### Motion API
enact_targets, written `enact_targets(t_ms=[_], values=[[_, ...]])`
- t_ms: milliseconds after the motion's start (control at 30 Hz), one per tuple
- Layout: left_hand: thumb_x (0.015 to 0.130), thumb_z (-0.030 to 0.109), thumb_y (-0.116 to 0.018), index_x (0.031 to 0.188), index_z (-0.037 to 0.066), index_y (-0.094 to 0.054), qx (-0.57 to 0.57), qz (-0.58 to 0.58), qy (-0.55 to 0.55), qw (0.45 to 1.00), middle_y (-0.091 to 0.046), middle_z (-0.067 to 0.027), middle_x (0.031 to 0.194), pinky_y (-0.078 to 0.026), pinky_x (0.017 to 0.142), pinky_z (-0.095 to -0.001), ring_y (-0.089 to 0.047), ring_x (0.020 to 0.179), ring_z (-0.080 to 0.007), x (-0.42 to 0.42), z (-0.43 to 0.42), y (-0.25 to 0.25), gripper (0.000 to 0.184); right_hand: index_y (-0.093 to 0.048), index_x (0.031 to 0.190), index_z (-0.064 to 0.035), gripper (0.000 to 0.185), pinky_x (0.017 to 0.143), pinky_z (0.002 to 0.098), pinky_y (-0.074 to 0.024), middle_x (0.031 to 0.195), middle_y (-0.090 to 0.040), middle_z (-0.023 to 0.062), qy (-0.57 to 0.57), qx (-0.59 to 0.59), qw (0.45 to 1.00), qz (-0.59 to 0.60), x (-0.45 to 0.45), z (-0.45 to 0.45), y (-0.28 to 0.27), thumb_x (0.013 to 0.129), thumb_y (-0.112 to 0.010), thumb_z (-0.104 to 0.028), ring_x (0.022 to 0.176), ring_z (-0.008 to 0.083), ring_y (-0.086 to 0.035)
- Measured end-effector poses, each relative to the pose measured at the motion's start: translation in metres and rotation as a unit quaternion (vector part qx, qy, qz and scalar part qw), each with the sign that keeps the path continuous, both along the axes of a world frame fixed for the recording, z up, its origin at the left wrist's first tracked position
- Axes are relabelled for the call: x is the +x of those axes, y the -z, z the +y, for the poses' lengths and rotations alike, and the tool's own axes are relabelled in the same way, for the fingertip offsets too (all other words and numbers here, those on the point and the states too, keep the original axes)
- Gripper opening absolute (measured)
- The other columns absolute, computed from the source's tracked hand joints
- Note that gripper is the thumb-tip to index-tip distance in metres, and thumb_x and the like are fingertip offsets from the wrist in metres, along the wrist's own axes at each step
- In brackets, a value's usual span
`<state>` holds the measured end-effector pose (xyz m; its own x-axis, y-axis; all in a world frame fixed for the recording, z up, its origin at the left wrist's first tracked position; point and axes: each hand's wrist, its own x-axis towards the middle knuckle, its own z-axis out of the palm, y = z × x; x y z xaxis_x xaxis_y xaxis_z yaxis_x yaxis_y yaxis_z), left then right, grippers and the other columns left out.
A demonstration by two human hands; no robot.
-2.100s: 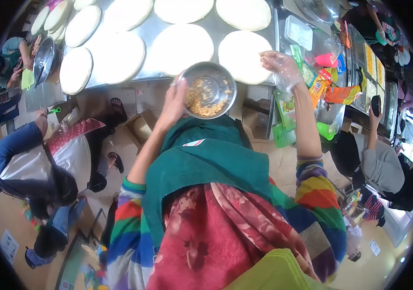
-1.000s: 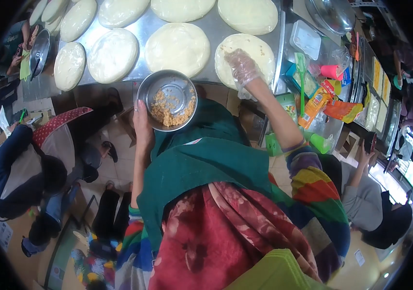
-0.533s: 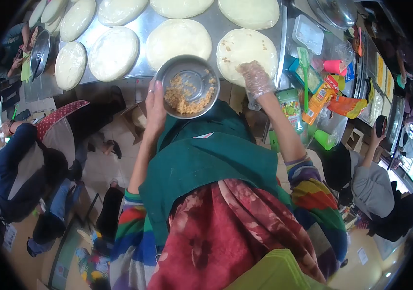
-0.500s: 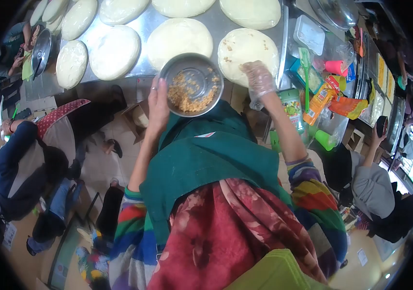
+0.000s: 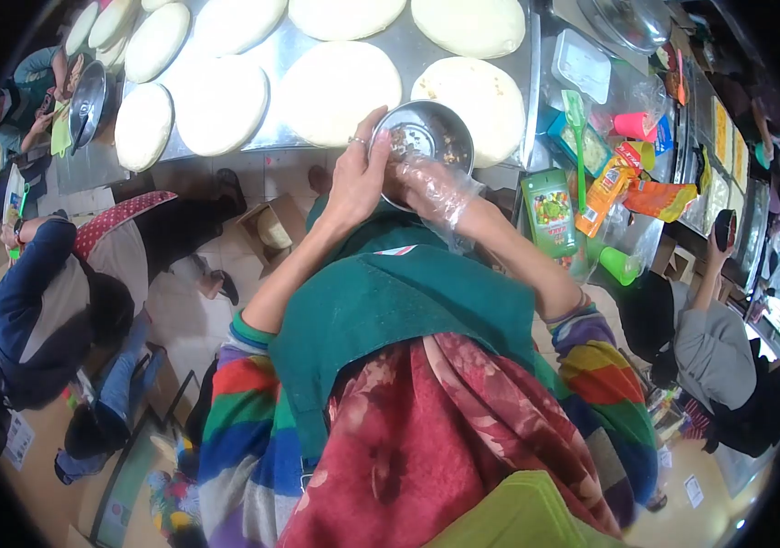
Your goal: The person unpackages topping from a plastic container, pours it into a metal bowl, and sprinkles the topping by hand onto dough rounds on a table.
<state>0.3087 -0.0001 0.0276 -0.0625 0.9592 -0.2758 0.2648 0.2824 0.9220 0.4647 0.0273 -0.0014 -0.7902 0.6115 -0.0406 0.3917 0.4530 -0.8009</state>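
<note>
My left hand (image 5: 358, 178), with a ring on one finger, grips the left rim of a round steel bowl (image 5: 465, 128). Chopped light-brown bits (image 5: 447, 151), nut-like in look, lie in the bowl. In a clear plastic glove, my right hand (image 5: 426, 187) reaches over the near rim into the bowl; its fingertips are blurred and partly hidden there. Just beyond the bowl, a flat round of pale dough (image 5: 486, 100) carries a few scattered bits on its top. Another round (image 5: 340, 91) lies to its left with a plain surface.
Several more dough rounds (image 5: 221, 105) cover the metal table (image 5: 285, 128). To the right are a green spatula (image 5: 577, 137), a white tray (image 5: 582, 66), a green packet (image 5: 550, 215), orange packets (image 5: 659, 199) and a pink cup (image 5: 632, 125). Other people (image 5: 52, 283) stand at both sides.
The bowl has moved right, toward the dough round with bits. My right hand has come back from over that round into the bowl. My left hand still holds the rim.
</note>
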Motion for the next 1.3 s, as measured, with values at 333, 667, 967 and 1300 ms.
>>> enact_targets(t_ms=[333, 667, 967, 1300], values=[[0.096, 0.033, -0.034, 0.133, 0.009, -0.036, 0.004, -0.075, -0.003, 0.997, -0.051, -0.0217, 0.119, -0.034, 0.096, -0.035, -0.048, 0.112, -0.027, 0.006, -0.002, 0.023, 0.044, -0.061, 0.099, 0.0028, 0.019, 0.064, 0.0237, -0.0495, 0.08, -0.062, 0.0059, 0.088, -0.362, 0.926, 0.058, 0.026, 0.026, -0.015, 0.085, -0.057, -0.009, 0.066, 0.0101, -0.058], [0.096, 0.029, -0.034, 0.131, 0.001, -0.037, -0.009, -0.124, -0.073, 0.99, -0.049, -0.0154, 0.121, -0.032, 0.097, -0.0306, -0.044, 0.112, -0.0189, -0.012, -0.012, 0.023, 0.045, -0.064, 0.101, -0.0005, 0.022, 0.069, 0.0229, -0.0505, 0.087, -0.065, 0.0056, 0.272, -0.287, 0.913, 0.096, 0.111, 0.104, -0.019, 0.082, -0.063, -0.013, 0.073, 0.0116, -0.06], [0.097, 0.033, -0.034, 0.131, -0.002, -0.036, -0.021, -0.132, -0.183, 0.974, -0.047, -0.0131, 0.121, -0.031, 0.097, -0.0298, -0.042, 0.111, -0.0176, -0.059, -0.05, 0.049, 0.049, -0.064, 0.092, -0.0056, 0.024, 0.078, 0.0398, -0.0456, 0.089, -0.062, 0.0168, 0.207, 0.164, 0.946, -0.185, 0.139, 0.086, 0.048, 0.087, -0.048, -0.023, 0.085, 0.0335, -0.058], [0.097, 0.034, -0.035, 0.129, -0.003, -0.038, -0.042, -0.153, -0.234, 0.959, -0.047, -0.0117, 0.121, -0.03, 0.097, -0.0286, -0.042, 0.11, -0.0165, -0.066, -0.069, 0.048, 0.049, -0.063, 0.095, -0.0085, 0.019, 0.08, 0.0377, -0.0455, 0.095, -0.059, 0.0148, 0.201, 0.148, 0.959, -0.135, 0.101, 0.024, 0.064, 0.086, -0.046, -0.01, 0.088, 0.0328, -0.056]])
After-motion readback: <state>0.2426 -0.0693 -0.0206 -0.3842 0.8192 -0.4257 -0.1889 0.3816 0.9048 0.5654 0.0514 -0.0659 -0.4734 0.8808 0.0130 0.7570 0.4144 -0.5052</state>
